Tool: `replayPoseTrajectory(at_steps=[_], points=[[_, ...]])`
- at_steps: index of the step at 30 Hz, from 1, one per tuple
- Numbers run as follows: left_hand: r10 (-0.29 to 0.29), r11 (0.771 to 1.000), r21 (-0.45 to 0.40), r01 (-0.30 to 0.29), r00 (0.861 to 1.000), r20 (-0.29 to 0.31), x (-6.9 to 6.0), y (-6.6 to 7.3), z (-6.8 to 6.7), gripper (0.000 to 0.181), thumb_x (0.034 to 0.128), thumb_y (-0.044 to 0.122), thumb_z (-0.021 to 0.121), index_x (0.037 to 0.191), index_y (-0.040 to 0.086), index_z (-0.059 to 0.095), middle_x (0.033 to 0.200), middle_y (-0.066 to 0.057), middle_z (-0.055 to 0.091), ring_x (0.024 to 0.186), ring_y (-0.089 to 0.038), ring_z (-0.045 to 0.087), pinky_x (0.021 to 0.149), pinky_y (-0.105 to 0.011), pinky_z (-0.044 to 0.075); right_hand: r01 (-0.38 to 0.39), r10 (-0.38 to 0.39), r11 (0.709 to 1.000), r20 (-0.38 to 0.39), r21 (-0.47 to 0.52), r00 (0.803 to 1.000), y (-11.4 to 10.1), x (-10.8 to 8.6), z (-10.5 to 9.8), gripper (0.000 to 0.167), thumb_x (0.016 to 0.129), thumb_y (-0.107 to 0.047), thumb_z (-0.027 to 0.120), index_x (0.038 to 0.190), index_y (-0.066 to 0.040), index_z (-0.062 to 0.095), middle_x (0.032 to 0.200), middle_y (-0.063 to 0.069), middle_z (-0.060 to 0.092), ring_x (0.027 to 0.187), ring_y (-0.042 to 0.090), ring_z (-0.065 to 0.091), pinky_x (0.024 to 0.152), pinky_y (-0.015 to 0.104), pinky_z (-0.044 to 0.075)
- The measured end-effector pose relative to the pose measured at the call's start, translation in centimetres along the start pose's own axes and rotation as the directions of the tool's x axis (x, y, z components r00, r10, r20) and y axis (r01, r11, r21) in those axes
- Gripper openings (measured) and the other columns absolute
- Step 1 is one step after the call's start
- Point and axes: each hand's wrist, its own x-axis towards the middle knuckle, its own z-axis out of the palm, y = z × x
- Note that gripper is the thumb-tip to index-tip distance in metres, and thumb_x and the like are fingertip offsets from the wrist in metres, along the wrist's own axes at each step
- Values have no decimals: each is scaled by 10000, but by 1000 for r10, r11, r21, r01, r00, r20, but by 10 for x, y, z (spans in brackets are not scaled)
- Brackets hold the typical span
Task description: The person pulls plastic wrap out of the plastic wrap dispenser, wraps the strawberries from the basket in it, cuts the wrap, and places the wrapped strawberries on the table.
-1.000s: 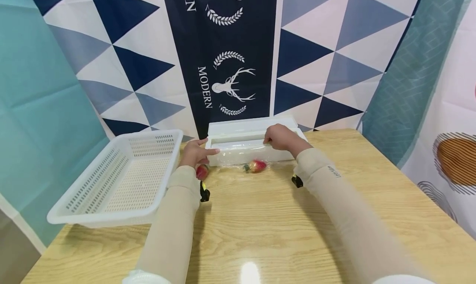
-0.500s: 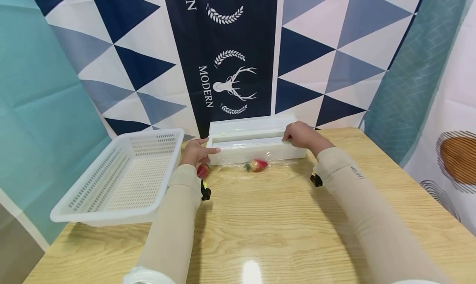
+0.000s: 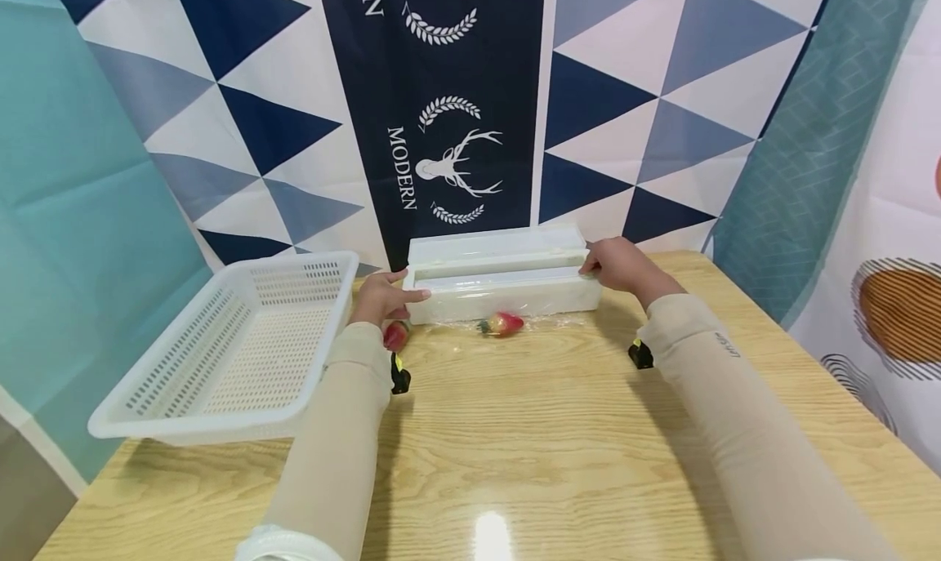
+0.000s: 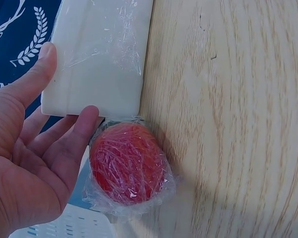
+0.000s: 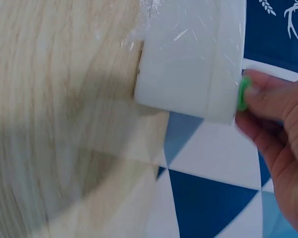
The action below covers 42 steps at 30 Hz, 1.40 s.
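Note:
A long white cling film dispenser (image 3: 507, 297) stands at the table's back edge with its lid (image 3: 496, 244) raised. My left hand (image 3: 381, 298) holds its left end, thumb against the front. Below those fingers in the left wrist view lies a round red fruit (image 4: 129, 163) wrapped in clear film. My right hand (image 3: 621, 265) is at the dispenser's right end, pinching a small green slide cutter (image 5: 244, 93) at its top edge. Clear cling film (image 4: 124, 34) hangs down the front, near a red and yellow strawberry (image 3: 503, 324) on the table.
A white slotted plastic basket (image 3: 272, 365) stands left of the left arm, partly over the wooden table (image 3: 500, 430). A patterned curtain (image 3: 448, 136) hangs close behind the dispenser.
My right hand has slid rightward along the dispenser's top edge, from right of its middle to its right end. The left hand keeps its hold; the fruits stay put.

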Motion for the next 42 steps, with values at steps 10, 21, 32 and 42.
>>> replayPoseTrajectory(at_steps=[10,21,32,42], points=[[19,1000,-19,-19,1000,18,-1,0,0,820,741,307,861,1457,244,468,1228,-181,547,631,-205,627,674,-293,546,-56,57,998,-22,34,998,5,-6,-1,237,877,119,584,950,-11,768,979,166,688,910,371,628,710,392,479],[54,998,-33,-53,998,37,-8,-7,1,828,762,286,848,1476,232,434,1596,-90,205,682,-199,589,749,-337,561,-141,157,966,-60,217,986,5,-14,12,154,896,-65,664,989,24,748,890,139,678,656,218,500,595,354,395],[22,980,-198,-4,996,88,-2,-15,-8,718,812,241,809,1450,186,484,1422,-136,496,1015,-282,655,849,-354,543,-178,221,930,-105,322,970,11,-14,22,169,868,-59,719,1018,13,742,834,116,646,680,227,474,608,349,395],[70,996,-59,-70,998,-11,2,-10,-4,582,796,273,819,1313,92,624,1306,-115,598,984,-256,640,842,-332,538,-227,263,926,-85,302,961,3,-13,20,211,910,-108,666,1060,29,719,1010,205,637,882,324,564,776,456,474]])
